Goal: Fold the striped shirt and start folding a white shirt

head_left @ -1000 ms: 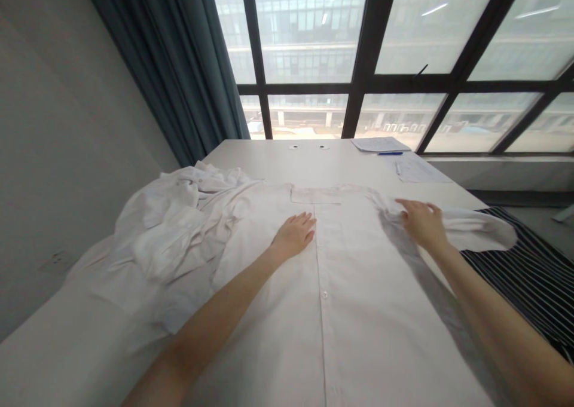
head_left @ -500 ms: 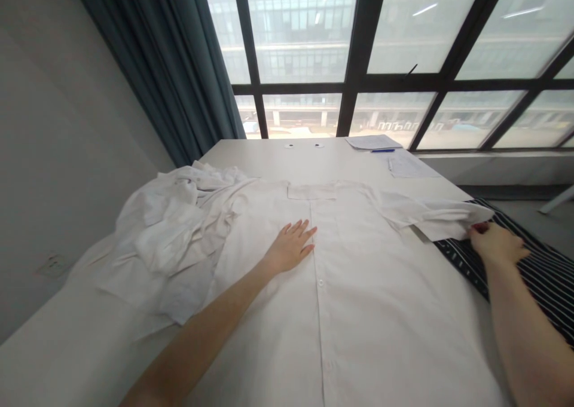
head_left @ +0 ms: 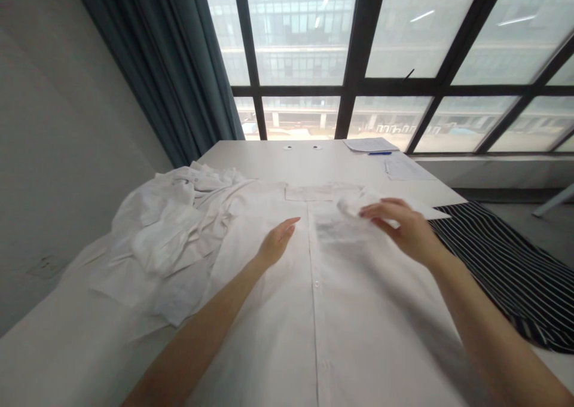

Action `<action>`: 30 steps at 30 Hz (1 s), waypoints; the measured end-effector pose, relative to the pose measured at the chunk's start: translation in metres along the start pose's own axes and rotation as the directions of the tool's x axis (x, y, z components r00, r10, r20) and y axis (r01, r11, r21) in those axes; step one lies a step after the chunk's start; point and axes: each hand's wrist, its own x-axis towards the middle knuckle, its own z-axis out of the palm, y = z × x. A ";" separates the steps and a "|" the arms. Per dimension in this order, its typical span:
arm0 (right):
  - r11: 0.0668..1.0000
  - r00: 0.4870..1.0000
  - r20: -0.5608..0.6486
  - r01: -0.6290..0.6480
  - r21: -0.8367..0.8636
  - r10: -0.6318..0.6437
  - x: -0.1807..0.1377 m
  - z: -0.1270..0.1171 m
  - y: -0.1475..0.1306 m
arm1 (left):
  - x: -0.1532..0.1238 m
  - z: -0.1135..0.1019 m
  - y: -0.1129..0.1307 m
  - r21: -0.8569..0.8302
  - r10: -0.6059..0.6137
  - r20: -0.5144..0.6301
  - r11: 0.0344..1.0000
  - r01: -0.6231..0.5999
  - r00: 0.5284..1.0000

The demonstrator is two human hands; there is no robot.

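A white button-front shirt point(head_left: 359, 323) lies spread on the table, its collar end toward the window and its button line running down the middle. My right hand point(head_left: 409, 228) pinches the end of the right-side sleeve point(head_left: 350, 206) and holds it lifted over the chest, where it casts a shadow. The left-side sleeve cannot be made out among the crumpled cloth. My left hand point(head_left: 273, 245) hovers at the chest just left of the button line, thumb and fingers apart and nothing in it.
Crumpled white clothing point(head_left: 156, 228) is heaped at the left. Black cloth with white stripes point(head_left: 506, 269) hangs over the right edge. Papers point(head_left: 370, 145) and a blue pen point(head_left: 379, 153) lie on the white table point(head_left: 255, 159) at the far right, before the window. A dark curtain point(head_left: 179, 66) hangs behind.
My right hand has carried the sleeve end inward from the right edge to above the chest. My left hand has shifted slightly left and its fingers have come closer together.
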 end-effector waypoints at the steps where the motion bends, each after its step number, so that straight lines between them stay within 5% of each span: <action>1: 0.993 0.983 0.166 0.061 0.096 -0.077 0.001 0.008 -0.014 | 0.000 -0.001 -0.002 -0.082 -0.018 -0.020 0.996 0.016 1.000; 3: 0.960 0.886 0.419 0.088 0.266 -0.197 0.000 0.022 -0.037 | 0.000 -0.002 -0.004 -0.208 -0.030 -0.017 0.978 0.026 0.999; 5: 0.934 0.818 0.527 0.033 0.356 -0.230 -0.001 0.030 -0.048 | -0.001 0.000 -0.001 -0.235 -0.017 0.016 0.972 0.020 1.000; 7: 0.940 0.845 0.511 -0.034 0.340 -0.154 -0.002 0.033 -0.044 | -0.003 0.002 0.007 -0.156 0.017 0.076 0.988 -0.005 0.997; 11: 0.983 0.954 0.248 -0.181 0.022 0.170 -0.004 0.036 0.000 | -0.011 0.009 0.028 0.085 0.136 0.290 0.982 -0.167 0.947; 14: 0.927 0.911 0.195 -0.334 -0.172 0.364 -0.009 0.046 0.035 | -0.014 0.014 0.035 0.204 0.170 0.386 0.943 -0.264 0.907; 18: 0.893 0.841 0.302 -0.421 -0.160 0.450 -0.014 0.060 0.051 | -0.015 0.015 0.035 0.215 0.157 0.376 0.944 -0.251 0.913; 23: 0.893 0.876 0.274 -0.437 0.106 0.396 -0.005 0.051 0.026 | -0.011 0.011 0.037 -0.006 0.063 0.303 0.998 -0.064 0.951; 27: 0.881 0.961 0.152 -0.274 0.387 0.232 0.000 0.031 -0.018 | -0.006 0.009 0.042 -0.318 0.033 0.308 0.946 0.070 0.951; 30: 0.854 0.979 0.188 -0.169 0.493 0.085 -0.004 0.022 -0.055 | -0.003 0.006 0.044 -0.445 0.017 0.345 0.884 0.147 0.939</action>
